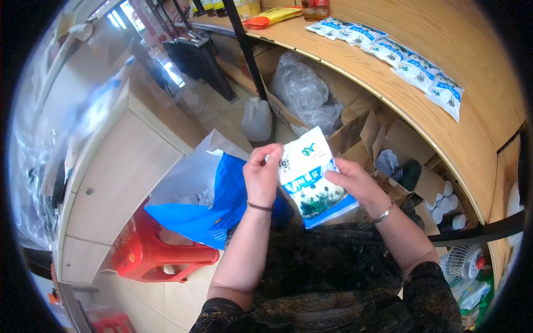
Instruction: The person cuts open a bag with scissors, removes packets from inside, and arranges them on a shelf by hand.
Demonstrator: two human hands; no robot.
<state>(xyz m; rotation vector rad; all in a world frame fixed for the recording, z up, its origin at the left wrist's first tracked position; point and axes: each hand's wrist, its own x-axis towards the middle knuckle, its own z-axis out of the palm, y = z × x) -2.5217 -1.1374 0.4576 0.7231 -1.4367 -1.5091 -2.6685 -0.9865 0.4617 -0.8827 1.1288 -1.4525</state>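
Note:
A flat white-and-blue packet, printed with dark green leaves, is held up in front of my body. My left hand pinches it by the upper left edge, with thumb and fingers together. On the other side, my right hand grips the right edge, thumb over the front. Left of my left forearm, a large blue-and-white plastic sack gapes at the top, with whitish contents partly visible. It rests on a red plastic stool. Several similar packets lie overlapping in a row on the curved wooden shelf.
Beneath the wooden shelf are cardboard boxes, crumpled clear plastic and a translucent jug. A beige cabinet stands at left. A white fan is at lower right. Bottles and yellow-orange packages sit at the shelf's far end.

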